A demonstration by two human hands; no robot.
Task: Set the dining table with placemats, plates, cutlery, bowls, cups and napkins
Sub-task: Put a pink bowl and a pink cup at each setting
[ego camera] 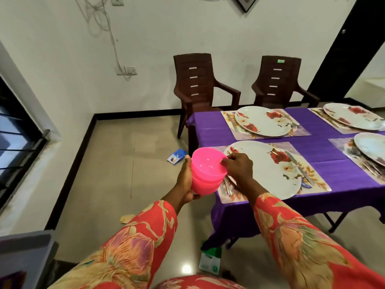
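My left hand (186, 180) grips a stack of pink plastic bowls (206, 172) from below and the side, just off the table's left edge. My right hand (237, 166) pinches the rim of the top bowl. The table (325, 134) wears a purple cloth and carries several floral placemats, each with a white flowered plate. The nearest plate (268, 170) lies on its placemat (314, 180) right of the bowls, with a knife (298, 165) on its right side and cutlery (228, 187) at its left, partly hidden by my right hand.
Two brown plastic chairs (200, 88) (279, 82) stand behind the table against the white wall. On the tiled floor lie a blue packet (176, 156), a green-and-white carton (210, 261) by the table leg and a yellowish scrap (127, 218). A barred window (16, 142) is at left.
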